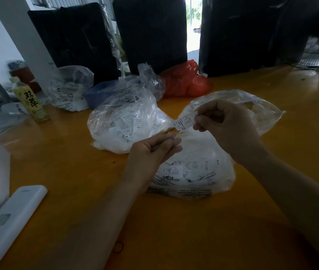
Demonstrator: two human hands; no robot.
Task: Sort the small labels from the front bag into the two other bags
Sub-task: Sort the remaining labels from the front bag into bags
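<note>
Small white printed label (184, 123), pinched in the right hand (227, 125), hangs at frame centre above the clear plastic front bag (193, 172); the left hand (152, 151) is loosely curled, holding nothing I can make out. Reading the print before choosing the centre-left bag (123, 121) or right bag (252, 106) seems wise.
</note>
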